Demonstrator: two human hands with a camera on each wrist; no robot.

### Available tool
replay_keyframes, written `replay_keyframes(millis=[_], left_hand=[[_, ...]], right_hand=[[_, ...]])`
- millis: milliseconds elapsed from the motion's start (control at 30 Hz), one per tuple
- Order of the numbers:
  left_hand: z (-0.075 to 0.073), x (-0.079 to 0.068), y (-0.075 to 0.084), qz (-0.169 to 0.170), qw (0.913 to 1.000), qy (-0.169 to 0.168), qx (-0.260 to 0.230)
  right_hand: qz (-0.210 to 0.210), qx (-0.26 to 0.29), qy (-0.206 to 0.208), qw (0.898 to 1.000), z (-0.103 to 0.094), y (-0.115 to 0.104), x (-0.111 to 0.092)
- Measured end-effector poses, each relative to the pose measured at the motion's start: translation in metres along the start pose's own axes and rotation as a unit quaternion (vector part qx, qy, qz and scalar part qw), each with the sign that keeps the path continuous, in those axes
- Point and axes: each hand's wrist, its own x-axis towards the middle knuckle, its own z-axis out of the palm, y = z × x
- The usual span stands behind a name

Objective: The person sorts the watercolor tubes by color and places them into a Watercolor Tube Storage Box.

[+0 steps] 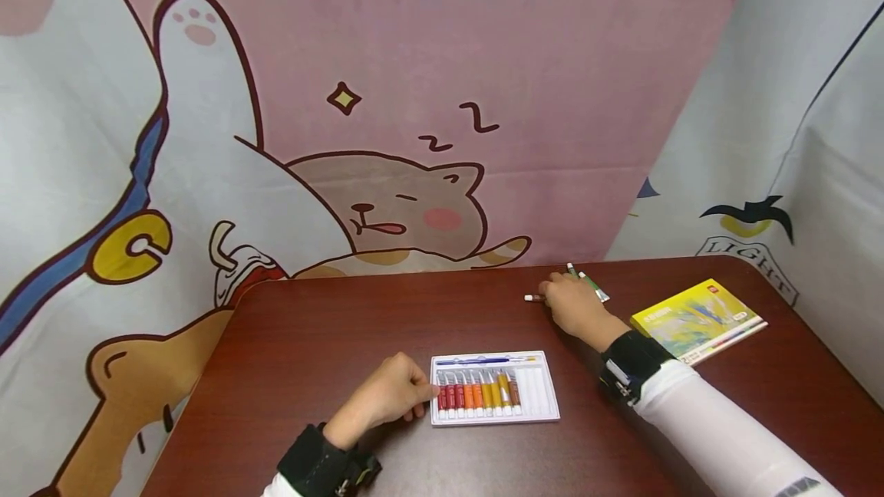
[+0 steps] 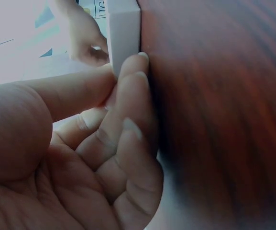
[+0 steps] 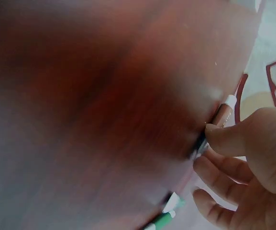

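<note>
My left hand (image 1: 392,390) pinches the left edge of a white plastic tray (image 1: 541,393) between thumb and fingers; the tray's side wall (image 2: 124,33) shows up close in the left wrist view. A row of paint tubes (image 1: 478,393) in reds, oranges, ochres and brown fills the tray's left part, with a blue paintbrush (image 1: 476,361) above them. Toward the table's far edge, my right hand (image 1: 576,307) pinches a brown paint tube (image 3: 222,115) with a white cap, low at the tabletop. Green paint tubes (image 3: 164,220) lie beside that hand.
A yellow box (image 1: 697,317) with a printed picture lies on the right of the dark red-brown table (image 1: 311,328), near my right forearm. A cloth with cartoon animals (image 1: 414,205) hangs behind the table's far edge.
</note>
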Motion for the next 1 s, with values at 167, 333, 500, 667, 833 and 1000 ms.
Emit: replay_keyframes(millis=[167, 333, 500, 667, 833, 1000], left_hand=[[-0.001, 0.000, -0.001, 0.000, 1.0000, 0.003, 0.002], [0.000, 0.000, -0.001, -0.001, 1.0000, 0.003, 0.001], [0.000, 0.000, 0.000, -0.002, 1.0000, 0.001, 0.002], [0.000, 0.000, 0.000, 0.000, 1.0000, 0.002, 0.001], [0.001, -0.001, -0.001, -0.007, 1.0000, 0.001, -0.006], [0.002, 0.000, -0.001, -0.008, 1.0000, 0.002, -0.003]], right_hand=[[-0.055, 0.014, 0.004, 0.998, -0.006, 0.000, -0.019], [-0.068, 0.053, -0.002, 0.996, -0.010, 0.007, -0.031], [0.033, 0.094, 0.006, 0.995, -0.019, 0.007, -0.035], [0.167, 0.119, -0.024, 0.979, -0.026, -0.003, -0.031], [0.213, 0.136, -0.075, 0.965, -0.024, -0.007, -0.028], [0.216, 0.187, -0.127, 0.950, -0.022, -0.007, -0.027]])
